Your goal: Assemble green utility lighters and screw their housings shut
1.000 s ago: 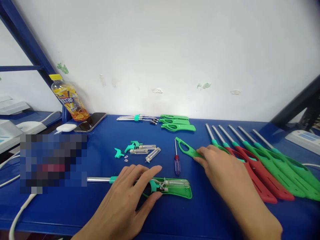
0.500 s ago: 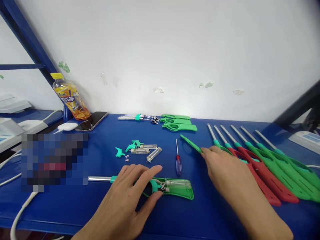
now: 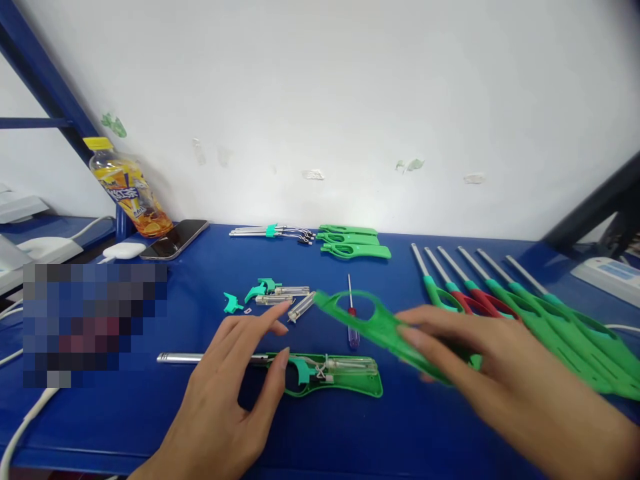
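Note:
My right hand [image 3: 475,360] grips a green lighter casing half [image 3: 375,327], raised and tilted above the table, its trigger hole toward the left. My left hand [image 3: 235,380] hovers over the neck of an opened lighter, thumb and index finger apart. That lighter's lower casing half [image 3: 357,385] lies on the blue table with its inside up. In it sit a clear fuel tank [image 3: 350,366], a teal trigger [image 3: 302,372] and thin wires. Its metal tube [image 3: 180,358] points left; my left fingers hide part of the neck.
A screwdriver [image 3: 354,338] lies behind the casing half. Loose teal triggers [image 3: 233,303] and clear tanks [image 3: 301,307] lie mid-table. Finished-looking lighters [image 3: 545,327] line the right. Green casing halves [image 3: 357,251], metal tubes [image 3: 250,232], a phone [image 3: 175,240] and a bottle [image 3: 131,190] are at the back.
My right hand has brought the green casing half left and nearer, turning its broad face into view. My left thumb and index finger have drawn back left from the trigger area.

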Demonstrator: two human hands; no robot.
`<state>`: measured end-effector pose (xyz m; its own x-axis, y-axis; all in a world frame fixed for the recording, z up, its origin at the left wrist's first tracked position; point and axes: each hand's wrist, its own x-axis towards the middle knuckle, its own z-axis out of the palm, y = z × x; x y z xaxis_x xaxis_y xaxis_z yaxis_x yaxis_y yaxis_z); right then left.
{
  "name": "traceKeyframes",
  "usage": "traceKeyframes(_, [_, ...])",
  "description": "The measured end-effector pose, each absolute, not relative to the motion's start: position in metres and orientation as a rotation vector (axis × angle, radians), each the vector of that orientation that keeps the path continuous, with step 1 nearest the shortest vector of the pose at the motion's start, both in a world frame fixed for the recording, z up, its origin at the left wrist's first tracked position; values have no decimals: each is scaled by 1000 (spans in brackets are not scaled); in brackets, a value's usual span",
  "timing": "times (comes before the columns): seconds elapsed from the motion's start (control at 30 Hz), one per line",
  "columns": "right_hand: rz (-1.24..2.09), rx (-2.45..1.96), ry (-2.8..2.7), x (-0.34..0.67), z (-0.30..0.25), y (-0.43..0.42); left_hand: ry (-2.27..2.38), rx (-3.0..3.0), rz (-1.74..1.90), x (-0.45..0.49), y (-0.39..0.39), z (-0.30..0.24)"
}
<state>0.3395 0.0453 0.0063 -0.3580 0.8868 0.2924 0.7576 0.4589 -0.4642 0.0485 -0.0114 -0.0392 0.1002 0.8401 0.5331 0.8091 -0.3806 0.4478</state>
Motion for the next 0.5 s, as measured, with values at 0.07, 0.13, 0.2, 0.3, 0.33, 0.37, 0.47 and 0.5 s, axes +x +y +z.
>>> traceKeyframes(0.07, [376, -1305, -2308, 327, 6, 43, 1700, 2311, 1177, 48, -11, -39])
traceKeyframes(0.13, [383, -1284, -2359, 317, 6, 43, 1643, 2346, 1206, 47, -10, -39])
traceKeyframes(0.2, [438, -1273, -2390, 311, 7, 42, 1578, 2387, 1252, 47, -8, -39])
traceKeyframes(0.3, [657, -1268, -2401, 308, 12, 40, 1531, 2339, 1331, 47, -5, -37])
traceKeyframes(0.33, [747, -1281, -2386, 307, 14, 40, 1523, 2295, 1339, 48, -4, -35])
traceKeyframes(0.37, [839, -1305, -2361, 307, 16, 39, 1511, 2253, 1337, 48, -4, -34])
traceKeyframes(0.47, [1116, -1408, -2241, 306, 21, 39, 1515, 2152, 1298, 49, -4, -30])
traceKeyframes(0.5, [1194, -1434, -2197, 305, 22, 39, 1534, 2129, 1297, 50, -4, -29])
